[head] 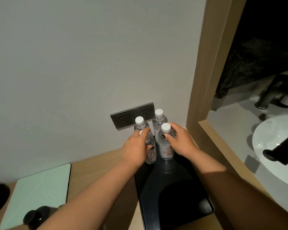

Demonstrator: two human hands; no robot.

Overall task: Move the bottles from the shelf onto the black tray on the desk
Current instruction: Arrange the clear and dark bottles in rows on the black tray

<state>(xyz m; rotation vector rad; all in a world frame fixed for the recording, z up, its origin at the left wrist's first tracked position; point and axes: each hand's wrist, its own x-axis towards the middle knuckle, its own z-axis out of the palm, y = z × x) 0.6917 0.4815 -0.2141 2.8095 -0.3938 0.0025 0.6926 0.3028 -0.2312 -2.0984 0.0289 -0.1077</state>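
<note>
Setting two bottles down at the far end of the black tray (181, 211) on the bench.
Left hand (136, 149) grips front-left bottle (150, 153), right hand (181, 140) grips front-right bottle (166, 146); two more stand just behind. Next, likely: release both cleanly without toppling the neighbours.

Both bare forearms reach forward side by side. The left hand (136, 149) curls its fingers closed in a grip; the right hand (181, 140) does likewise, thumb forward.

Four clear white-capped bottles (167, 146) stand upright at the black tray's (181, 196) far end.
</note>
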